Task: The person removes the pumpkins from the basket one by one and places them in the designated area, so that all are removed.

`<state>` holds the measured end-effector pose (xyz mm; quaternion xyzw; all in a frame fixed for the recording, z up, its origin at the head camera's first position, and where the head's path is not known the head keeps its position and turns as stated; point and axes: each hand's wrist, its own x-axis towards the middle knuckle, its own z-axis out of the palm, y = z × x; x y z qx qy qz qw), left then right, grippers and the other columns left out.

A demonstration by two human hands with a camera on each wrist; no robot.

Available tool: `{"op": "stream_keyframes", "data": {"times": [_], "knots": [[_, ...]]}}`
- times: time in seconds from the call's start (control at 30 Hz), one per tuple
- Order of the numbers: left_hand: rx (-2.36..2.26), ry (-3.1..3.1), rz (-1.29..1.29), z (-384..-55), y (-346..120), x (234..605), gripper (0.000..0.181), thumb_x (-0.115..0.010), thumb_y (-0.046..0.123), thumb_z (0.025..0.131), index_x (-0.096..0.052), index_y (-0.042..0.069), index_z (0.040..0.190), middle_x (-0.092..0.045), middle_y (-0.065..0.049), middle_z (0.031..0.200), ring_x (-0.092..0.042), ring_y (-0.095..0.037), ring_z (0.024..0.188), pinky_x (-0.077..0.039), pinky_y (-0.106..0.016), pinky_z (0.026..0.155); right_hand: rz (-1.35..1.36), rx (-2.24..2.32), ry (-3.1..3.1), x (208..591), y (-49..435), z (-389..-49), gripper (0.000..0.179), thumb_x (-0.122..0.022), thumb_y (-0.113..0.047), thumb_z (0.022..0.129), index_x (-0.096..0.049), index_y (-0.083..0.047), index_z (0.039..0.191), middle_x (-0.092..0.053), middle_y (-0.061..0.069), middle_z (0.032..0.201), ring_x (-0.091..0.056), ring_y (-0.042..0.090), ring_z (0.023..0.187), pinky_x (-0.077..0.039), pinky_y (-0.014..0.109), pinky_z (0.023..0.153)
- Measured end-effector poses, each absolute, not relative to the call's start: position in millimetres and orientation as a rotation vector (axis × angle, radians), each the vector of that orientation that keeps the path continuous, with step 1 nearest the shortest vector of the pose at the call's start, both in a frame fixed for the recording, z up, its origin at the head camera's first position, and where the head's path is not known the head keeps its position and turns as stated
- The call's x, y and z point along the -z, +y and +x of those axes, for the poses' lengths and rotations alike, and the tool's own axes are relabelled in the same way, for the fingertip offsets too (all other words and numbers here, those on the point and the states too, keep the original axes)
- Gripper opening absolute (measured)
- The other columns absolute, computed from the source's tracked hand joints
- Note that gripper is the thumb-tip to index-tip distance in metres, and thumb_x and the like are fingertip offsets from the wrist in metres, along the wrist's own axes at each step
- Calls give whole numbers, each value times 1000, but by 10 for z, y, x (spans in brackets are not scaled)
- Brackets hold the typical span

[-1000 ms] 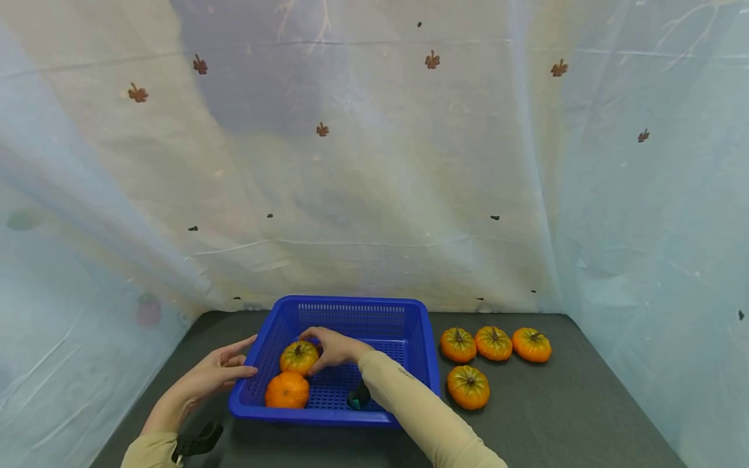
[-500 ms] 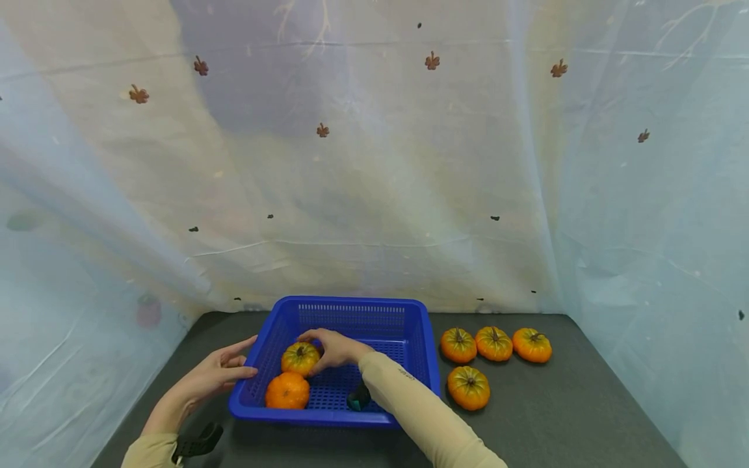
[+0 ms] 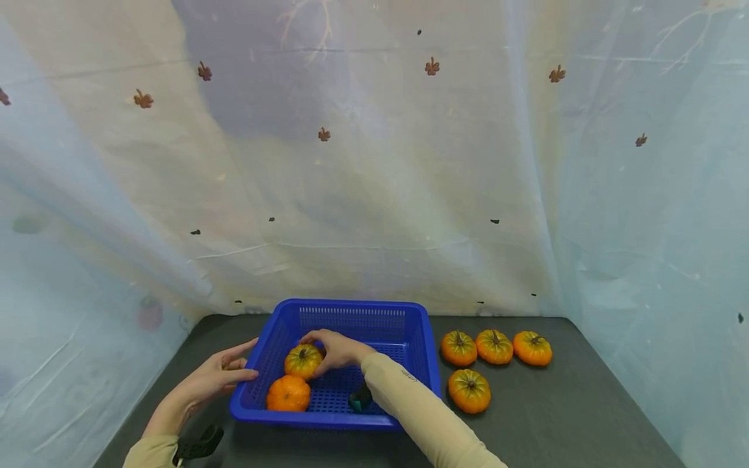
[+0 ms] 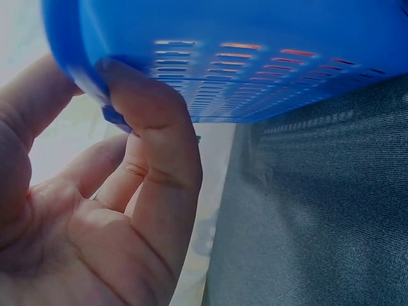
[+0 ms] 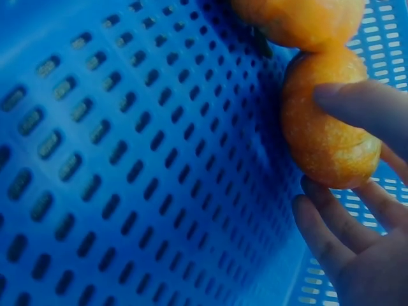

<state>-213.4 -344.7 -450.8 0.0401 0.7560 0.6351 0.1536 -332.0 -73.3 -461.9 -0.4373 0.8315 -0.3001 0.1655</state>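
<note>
A blue plastic basket (image 3: 357,311) with slotted walls sits on the dark tabletop. My left hand (image 3: 213,380) holds its left rim, and the left wrist view shows the fingers (image 4: 159,121) bent at the rim's edge. Inside the basket, my right hand (image 3: 336,349) grips a small yellow-orange pumpkin (image 3: 301,362) near the left wall. From the right wrist, the thumb (image 5: 357,105) lies across this pumpkin (image 5: 325,137), with the other fingers around its far side. A plainer orange pumpkin (image 3: 289,394) sits right against it, in the basket's near left corner.
Right of the basket, three small pumpkins (image 3: 494,346) stand in a row on the dark tabletop (image 3: 562,416). Another pumpkin (image 3: 469,391) sits nearer, close to the basket's right side. A pale printed sheet (image 3: 374,195) hangs behind and along both sides.
The gripped pumpkin has shifted slightly to the right inside the basket, along with my right hand. My left hand keeps its place at the rim. The head view has tilted up a little.
</note>
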Motion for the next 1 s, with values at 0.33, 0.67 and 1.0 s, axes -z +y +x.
{"op": "stream_keyframes", "data": {"times": [0.33,0.67,1.0], "knots": [[-1828,2137,136,-2137,-3452,4521,81,-60,18,96,-5,3,153,-62,-16,101,-63,-34,99,-52,-47,84,-1228,922,2326,4488,-571,-3364,63,-81,-15,77,-52,-17,134,-49,4,131,-48,13,114,-43,28,94],[-1834,2157,80,-2120,-3426,4544,83,-63,18,94,-6,0,152,-63,-16,98,-65,-34,94,-53,-47,82,-1224,969,2279,4313,-292,-3487,65,-80,-11,78,-50,-15,135,-48,3,132,-49,19,117,-46,28,92],[-1844,2148,93,-2132,-3422,4509,83,-62,19,94,-6,2,153,-63,-17,102,-63,-33,98,-52,-48,84,-1211,1037,2266,4065,69,-3567,67,-76,-7,79,-46,-14,138,-45,4,134,-53,20,110,-49,28,87]]}}
